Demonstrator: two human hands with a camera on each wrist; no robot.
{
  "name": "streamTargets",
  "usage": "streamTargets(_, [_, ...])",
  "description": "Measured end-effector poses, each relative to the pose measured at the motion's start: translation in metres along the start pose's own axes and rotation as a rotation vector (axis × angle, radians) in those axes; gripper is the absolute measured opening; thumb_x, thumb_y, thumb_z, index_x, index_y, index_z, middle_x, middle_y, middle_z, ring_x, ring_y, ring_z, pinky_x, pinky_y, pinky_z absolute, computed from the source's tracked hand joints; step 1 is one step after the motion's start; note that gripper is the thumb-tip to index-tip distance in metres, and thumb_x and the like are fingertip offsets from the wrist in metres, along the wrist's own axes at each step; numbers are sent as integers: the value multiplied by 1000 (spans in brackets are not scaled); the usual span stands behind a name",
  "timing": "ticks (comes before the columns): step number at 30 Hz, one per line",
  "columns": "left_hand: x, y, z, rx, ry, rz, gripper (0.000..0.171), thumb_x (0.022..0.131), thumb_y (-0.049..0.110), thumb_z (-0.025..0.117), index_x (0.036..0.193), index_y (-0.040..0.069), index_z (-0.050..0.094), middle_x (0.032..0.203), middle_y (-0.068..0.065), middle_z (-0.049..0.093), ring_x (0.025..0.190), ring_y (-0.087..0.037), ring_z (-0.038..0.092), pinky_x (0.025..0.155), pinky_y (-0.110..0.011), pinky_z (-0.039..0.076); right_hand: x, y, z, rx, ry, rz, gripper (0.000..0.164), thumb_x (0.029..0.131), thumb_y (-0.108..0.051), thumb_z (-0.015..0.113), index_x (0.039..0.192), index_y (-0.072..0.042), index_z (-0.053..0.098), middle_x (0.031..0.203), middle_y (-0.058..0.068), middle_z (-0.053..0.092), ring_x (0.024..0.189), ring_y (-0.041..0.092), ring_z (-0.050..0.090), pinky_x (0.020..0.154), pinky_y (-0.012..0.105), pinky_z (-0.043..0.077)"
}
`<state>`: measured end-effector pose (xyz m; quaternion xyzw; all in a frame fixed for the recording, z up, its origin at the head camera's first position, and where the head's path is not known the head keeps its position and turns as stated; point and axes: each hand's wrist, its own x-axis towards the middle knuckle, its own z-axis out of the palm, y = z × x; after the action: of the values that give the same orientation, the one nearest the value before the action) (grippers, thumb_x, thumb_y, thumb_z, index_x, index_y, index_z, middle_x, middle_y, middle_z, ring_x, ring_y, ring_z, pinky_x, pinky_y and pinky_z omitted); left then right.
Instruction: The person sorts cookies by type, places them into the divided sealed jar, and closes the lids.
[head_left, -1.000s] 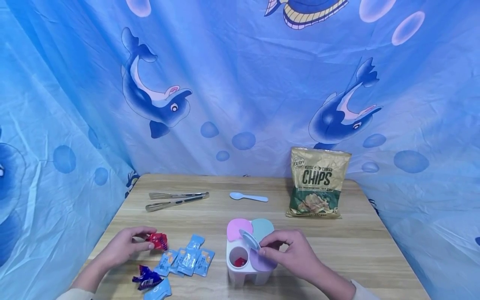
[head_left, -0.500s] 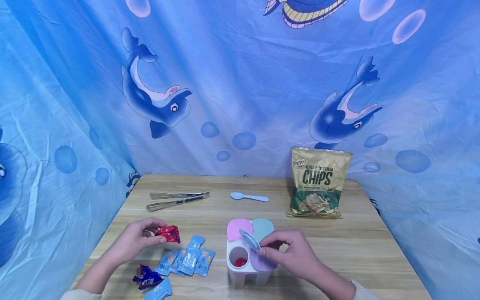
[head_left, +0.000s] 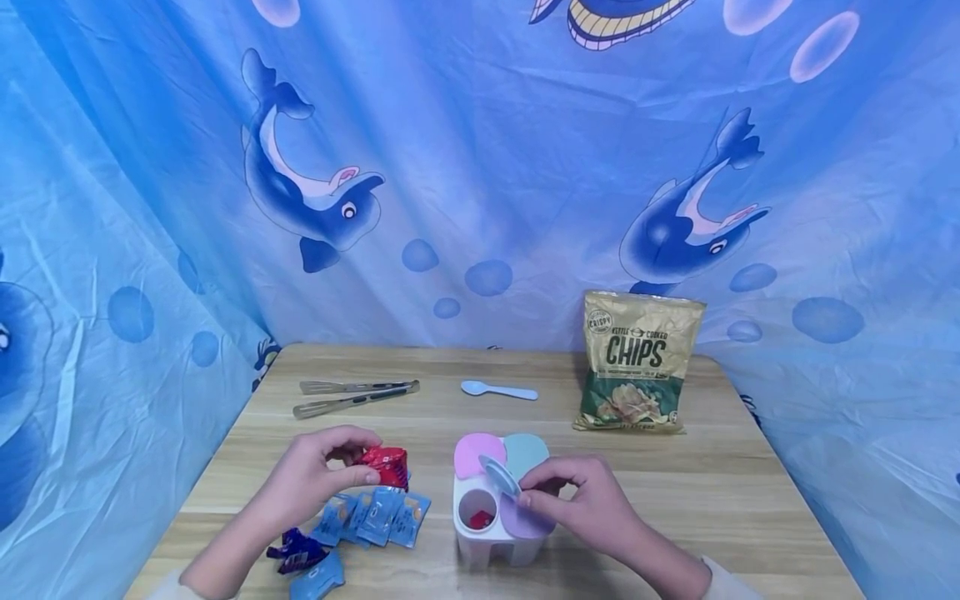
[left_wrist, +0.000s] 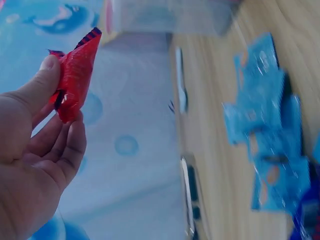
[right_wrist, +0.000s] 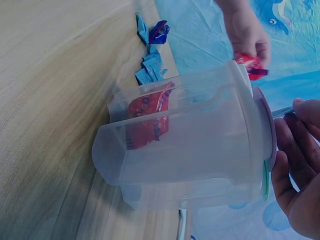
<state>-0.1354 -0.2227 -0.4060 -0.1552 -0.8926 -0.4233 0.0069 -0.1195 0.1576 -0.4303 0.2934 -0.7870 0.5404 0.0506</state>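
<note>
Red packet (head_left: pixel 388 467) in play, pinched by the left hand (head_left: pixel 315 471), and from the head view we have it near the far side of the blue sachets (head_left: pixel 381 517), apart from the container (head_left: pixel 480 550). The right hand (head_left: pixel 579 507) pinches the light-blue lid (head_left: pixel 499 476), tilted up beside an uncovered round compartment (head_left: pixel 477 501); should that pinch slip, we reckon the lid could drop across the opening. Over to the left wrist view: the hand has the packet by one end, so a slack squeeze could spill it. Right wrist view, and through the cloudy wall we spot red wrapping (right_wrist: pixel 149 115) inside; anything entering sideways could, we judge, jam above it.
</note>
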Motion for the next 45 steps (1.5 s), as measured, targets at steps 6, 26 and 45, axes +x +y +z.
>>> streamTargets(6, [2,21,14,-33,32,82,29,81,32,87,108,31,76,100,15,73,82,-7,66,75,-26,56,2,0,0,-1,2,0,10,86,-14,83,94,-19,81,83,-7,76,72,7,68,66,28,58])
streamTargets(26, [14,47,74,-104,-56,329,25,78,32,88,101,30,78,97,16,69,84,-5,60,70,-23,52,0,2,1,5,5,34,10,86,-16,84,95,-19,80,84,-7,76,72,8,68,65,28,58])
streamTargets(45, [17,67,84,169,-191,413,15,86,31,84,98,21,81,95,19,60,91,1,55,80,-20,52,0,-1,0,-12,-7,32,9,87,-18,83,96,-19,80,85,-7,76,74,7,68,66,28,58])
